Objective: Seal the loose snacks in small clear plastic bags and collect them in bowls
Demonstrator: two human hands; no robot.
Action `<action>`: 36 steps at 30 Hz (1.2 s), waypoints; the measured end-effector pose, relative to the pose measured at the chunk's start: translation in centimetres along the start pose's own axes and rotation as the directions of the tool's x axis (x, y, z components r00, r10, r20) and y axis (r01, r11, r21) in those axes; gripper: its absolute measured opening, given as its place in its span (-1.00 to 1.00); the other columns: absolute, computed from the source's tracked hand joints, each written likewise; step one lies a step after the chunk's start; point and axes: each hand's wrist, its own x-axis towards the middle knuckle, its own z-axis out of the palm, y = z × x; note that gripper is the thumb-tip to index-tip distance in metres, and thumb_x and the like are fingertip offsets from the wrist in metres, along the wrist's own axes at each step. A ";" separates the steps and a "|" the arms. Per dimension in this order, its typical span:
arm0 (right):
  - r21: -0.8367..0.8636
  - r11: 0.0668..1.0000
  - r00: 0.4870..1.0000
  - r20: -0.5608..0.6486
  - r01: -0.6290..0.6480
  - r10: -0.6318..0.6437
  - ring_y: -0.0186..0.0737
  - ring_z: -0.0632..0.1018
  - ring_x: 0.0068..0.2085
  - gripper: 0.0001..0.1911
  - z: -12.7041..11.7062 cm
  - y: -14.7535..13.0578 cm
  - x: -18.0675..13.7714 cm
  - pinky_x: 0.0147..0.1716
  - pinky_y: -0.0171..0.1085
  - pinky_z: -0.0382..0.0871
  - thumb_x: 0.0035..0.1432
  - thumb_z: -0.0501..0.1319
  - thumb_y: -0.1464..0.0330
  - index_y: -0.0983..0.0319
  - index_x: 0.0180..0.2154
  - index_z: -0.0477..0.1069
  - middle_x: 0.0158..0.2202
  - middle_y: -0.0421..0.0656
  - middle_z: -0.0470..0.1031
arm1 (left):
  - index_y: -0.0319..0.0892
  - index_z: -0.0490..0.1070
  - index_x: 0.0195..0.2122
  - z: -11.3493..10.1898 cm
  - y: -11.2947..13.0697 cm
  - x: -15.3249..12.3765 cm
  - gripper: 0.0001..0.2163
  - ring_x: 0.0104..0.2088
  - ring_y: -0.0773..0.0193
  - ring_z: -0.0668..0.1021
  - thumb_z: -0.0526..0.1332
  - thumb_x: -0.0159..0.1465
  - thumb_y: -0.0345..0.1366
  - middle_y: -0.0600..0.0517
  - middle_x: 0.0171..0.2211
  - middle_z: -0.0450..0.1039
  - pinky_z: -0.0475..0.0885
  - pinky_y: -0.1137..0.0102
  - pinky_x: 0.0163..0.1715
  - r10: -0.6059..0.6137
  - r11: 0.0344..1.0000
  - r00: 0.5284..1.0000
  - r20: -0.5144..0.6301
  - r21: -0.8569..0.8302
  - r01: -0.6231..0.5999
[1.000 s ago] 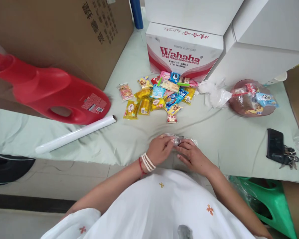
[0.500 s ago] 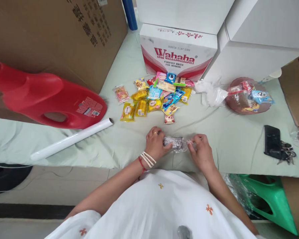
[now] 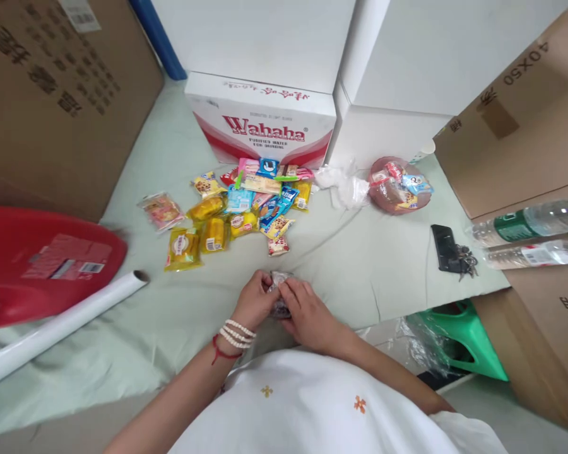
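Film [image 3: 280,278], transparent and crinkled, is surrounding a small dark package [image 3: 281,310], which the person is holding low, near the front edge of the cloth-covered table [image 3: 360,265]. The left hand [image 3: 257,299] is gripping the package's left side, its thumb and fingers bending inward. The right hand [image 3: 307,312] is grasping it from the right, its fingers curling across the top. Some fingertips are hiding behind the knuckles, so their exact contact cannot be told.

Judging from this pose, the person is seemingly doing close, two-handed work on the film; whether the fingers are tucking it or peeling it is not showing. Any further work there would probably be calling for one hand steadying the package while the other is pinching a loose edge.

Beyond the hands, and apart from them, snack packets [image 3: 215,234] are lying in a loose pile before a Wahaha carton [image 3: 265,126]. Rightward, a pinkish bowl [image 3: 381,203] is holding more packets. On the left, a white tube [image 3: 71,325] is lying alongside a red jug [image 3: 66,258].
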 end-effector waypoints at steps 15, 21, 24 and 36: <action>0.582 0.740 0.101 -0.759 -0.336 0.643 -0.33 0.55 -0.25 -0.74 -26.2 18.4 -2.3 -0.26 -0.30 0.48 0.32 0.18 0.28 0.21 0.01 0.39 -0.11 -0.10 0.54 | -0.12 0.49 -0.23 -7.8 -5.1 -6.2 -0.53 -0.23 0.22 0.61 0.56 -0.08 -0.04 0.08 -0.33 0.54 0.54 0.45 -0.31 -0.308 0.771 0.951 0.031 -0.577 0.269; 0.477 0.541 0.431 -0.328 -0.693 0.841 -0.35 0.48 -0.34 -0.83 -33.9 25.2 2.5 -0.35 -0.33 0.35 0.20 0.31 0.39 0.29 -0.15 0.55 -0.27 -0.10 0.57 | -0.11 0.51 -0.26 -7.0 -6.7 -8.3 -0.58 -0.30 0.25 0.59 0.54 -0.09 -0.09 0.09 -0.39 0.56 0.50 0.52 -0.42 -0.362 0.776 0.924 -0.120 -0.588 0.228; 0.377 0.596 0.578 -0.172 -0.709 0.797 -0.25 0.53 -0.28 -0.71 -32.5 26.9 6.1 -0.23 -0.26 0.43 0.09 0.39 0.41 0.25 -0.10 0.60 -0.23 -0.10 0.60 | -0.12 0.50 -0.26 -6.7 -6.8 -8.3 -0.59 -0.32 0.26 0.57 0.53 -0.09 -0.09 0.08 -0.41 0.56 0.49 0.51 -0.41 -0.351 0.804 0.928 -0.124 -0.548 0.231; -0.508 0.668 0.809 -0.529 -0.544 0.257 0.07 0.42 0.07 -0.57 -27.5 27.0 6.9 0.12 -0.03 0.25 0.40 0.01 0.22 0.29 0.03 0.53 0.01 0.11 0.46 | -0.13 0.45 -0.24 -7.2 -8.5 -8.2 -0.56 -0.31 0.20 0.59 0.46 0.02 0.06 0.03 -0.40 0.57 0.54 0.41 -0.35 -0.293 0.876 0.952 -0.088 -0.424 0.230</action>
